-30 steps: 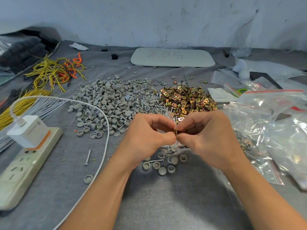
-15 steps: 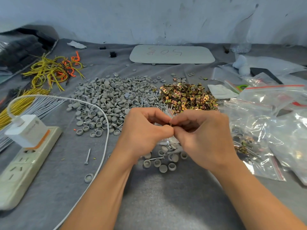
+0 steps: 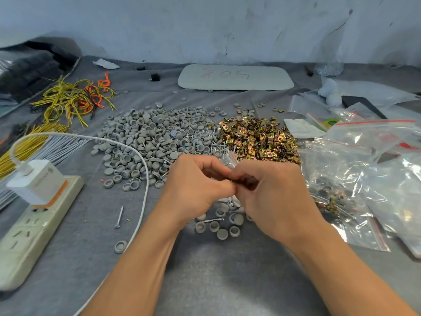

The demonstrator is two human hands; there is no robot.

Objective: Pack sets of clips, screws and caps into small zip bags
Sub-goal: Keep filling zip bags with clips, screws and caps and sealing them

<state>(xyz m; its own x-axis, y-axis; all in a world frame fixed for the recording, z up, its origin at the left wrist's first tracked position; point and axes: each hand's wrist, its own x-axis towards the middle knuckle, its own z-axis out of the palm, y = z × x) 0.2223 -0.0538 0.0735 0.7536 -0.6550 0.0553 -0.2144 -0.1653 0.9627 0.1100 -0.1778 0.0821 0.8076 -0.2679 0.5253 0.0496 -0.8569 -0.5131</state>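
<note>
At the centre of my head-camera view, over a grey cloth-covered table (image 3: 216, 277), the left hand (image 3: 193, 188) and right hand (image 3: 271, 197) meet fingertip to fingertip. Both are curled tight, with thumbs and forefingers pinching a small zip bag (image 3: 227, 159). I see only a crumpled clear corner of it, with a red strip, poking up above the knuckles, and a glint of brass between the fingers. I cannot tell what else the bag holds. At twelve o'clock from the hands, a thin band of silver screws (image 3: 218, 147) separates two heaps: a broad pile of grey caps (image 3: 148, 142) spreading toward eleven o'clock, and a pile of brass-coloured clips (image 3: 257, 140) at one o'clock. Just beneath the hands, at six o'clock, a few loose caps (image 3: 222, 233) lie with a screw among them. At three o'clock is a heap of clear zip bags (image 3: 364, 174), some with caps and clips inside. At nine o'clock a white charger (image 3: 36, 181) sits plugged into a cream power strip (image 3: 34, 226), and its white cable (image 3: 136, 160) arcs across the edge of the caps and runs down toward seven o'clock. A single screw (image 3: 119, 216) lies beside the cable at eight o'clock. Tangled yellow and orange wires (image 3: 68, 99) lie at ten o'clock, and a white rounded board (image 3: 235, 77) with handwriting lies far off at twelve o'clock, near the wall.
</note>
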